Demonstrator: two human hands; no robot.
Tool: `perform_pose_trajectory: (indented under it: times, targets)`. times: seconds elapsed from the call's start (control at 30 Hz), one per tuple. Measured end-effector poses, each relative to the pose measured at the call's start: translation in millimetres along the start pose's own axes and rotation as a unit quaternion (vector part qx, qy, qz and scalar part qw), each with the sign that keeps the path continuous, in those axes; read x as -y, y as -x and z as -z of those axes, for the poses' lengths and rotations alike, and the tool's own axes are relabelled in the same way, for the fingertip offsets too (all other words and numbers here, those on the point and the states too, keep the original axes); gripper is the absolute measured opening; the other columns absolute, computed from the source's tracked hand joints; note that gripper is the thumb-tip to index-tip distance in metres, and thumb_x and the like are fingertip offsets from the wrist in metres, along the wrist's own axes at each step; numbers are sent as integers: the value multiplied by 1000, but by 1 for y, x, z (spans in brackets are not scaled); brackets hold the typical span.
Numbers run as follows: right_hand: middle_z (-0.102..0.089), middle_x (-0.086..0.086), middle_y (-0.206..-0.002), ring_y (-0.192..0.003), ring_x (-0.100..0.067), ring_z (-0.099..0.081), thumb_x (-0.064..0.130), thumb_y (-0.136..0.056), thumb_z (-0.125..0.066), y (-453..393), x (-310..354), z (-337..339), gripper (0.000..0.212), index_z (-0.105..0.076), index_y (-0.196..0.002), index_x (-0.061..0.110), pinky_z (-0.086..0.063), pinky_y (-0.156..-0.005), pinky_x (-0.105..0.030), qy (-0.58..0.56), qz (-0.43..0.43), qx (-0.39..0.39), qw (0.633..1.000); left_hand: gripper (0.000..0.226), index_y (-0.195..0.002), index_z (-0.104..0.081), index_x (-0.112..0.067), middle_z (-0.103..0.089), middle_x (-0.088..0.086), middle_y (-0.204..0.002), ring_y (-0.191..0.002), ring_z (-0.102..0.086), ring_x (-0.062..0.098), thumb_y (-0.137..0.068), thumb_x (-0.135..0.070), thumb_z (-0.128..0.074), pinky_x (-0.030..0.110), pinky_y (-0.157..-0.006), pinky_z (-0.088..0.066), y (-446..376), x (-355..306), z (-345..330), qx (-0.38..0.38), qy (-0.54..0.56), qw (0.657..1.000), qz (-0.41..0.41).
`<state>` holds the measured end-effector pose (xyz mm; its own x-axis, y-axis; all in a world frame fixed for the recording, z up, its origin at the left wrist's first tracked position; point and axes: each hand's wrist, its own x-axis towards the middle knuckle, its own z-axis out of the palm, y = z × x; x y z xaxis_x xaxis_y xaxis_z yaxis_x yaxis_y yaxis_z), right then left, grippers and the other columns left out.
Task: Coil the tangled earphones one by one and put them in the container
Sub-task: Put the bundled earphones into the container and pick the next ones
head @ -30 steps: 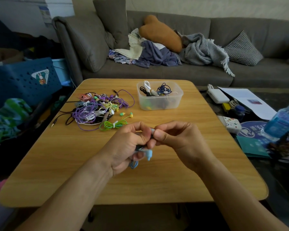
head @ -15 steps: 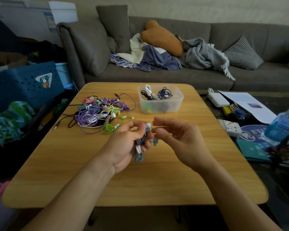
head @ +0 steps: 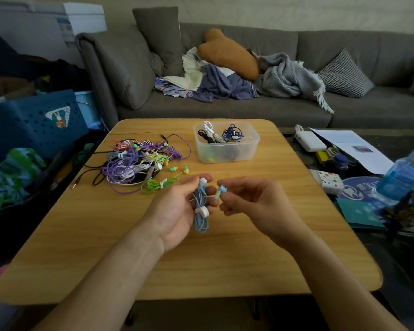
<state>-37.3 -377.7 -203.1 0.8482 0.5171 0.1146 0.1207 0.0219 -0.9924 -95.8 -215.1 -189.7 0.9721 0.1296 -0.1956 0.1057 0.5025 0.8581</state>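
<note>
Short of the container [head: 226, 149], the left hand [head: 177, 211] grasps the blue earphone coil [head: 201, 211] while the right hand [head: 251, 199] pinches its loose earbud [head: 221, 189]; tugging might unravel the coil.

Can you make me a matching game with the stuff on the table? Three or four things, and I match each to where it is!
Things:
1. blue earphones
2. green earphones
3. container
4. tangled pile

Places:
A. far side of the table, coiled earphones inside
B. in the left hand
C. left part of the table
D. on the table, beside the pile

Pairs: 1-B, 2-D, 3-A, 4-C
</note>
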Motion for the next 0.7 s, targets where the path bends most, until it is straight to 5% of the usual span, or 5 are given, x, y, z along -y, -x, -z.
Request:
perform_pose_trajectory:
  times: [0.2, 0.4, 0.53, 0.7]
  targets:
    - [-76, -6, -85, -70, -23, -69, 8, -89, -69, 2, 4, 3, 20, -72, -109, 10, -58, -68, -29, 115, 48, 14, 992, 25, -106, -62, 0, -67, 12, -81, -64, -64, 22, -85, -12, -65, 28, -53, -54, 2, 5, 0, 21, -87, 996, 19]
    - [-72, -5, -88, -77, -14, -67, 0, -84, -73, 2, 10, 17, 23, -68, -102, 14, -57, -72, -29, 147, 13, -24, 989, 10, -93, -61, -4, -62, 10, -71, -55, -58, 17, -84, -7, -64, 25, -47, -50, 3, 9, 0, -3, -106, 994, 19]
    - [-66, 11, -97, -84, -5, -62, 11, -91, -65, -3, 4, 63, 21, -64, -98, 30, -51, -65, -20, 380, -75, -110, 916, 11, -98, -60, -4, -64, 9, -71, -56, -58, 17, -88, -6, -62, 23, -48, -49, 3, 10, 1, -7, -99, 995, 19]
    - [-64, 7, -96, -84, -4, -57, 21, -93, -65, -3, -3, 87, 11, -64, -96, 31, -43, -61, -19, 416, -137, -132, 889, 14, -104, -66, -3, -59, 5, -70, -58, -55, 14, -94, -7, -56, 21, -50, -46, 1, 10, 3, 0, -127, 992, 10]
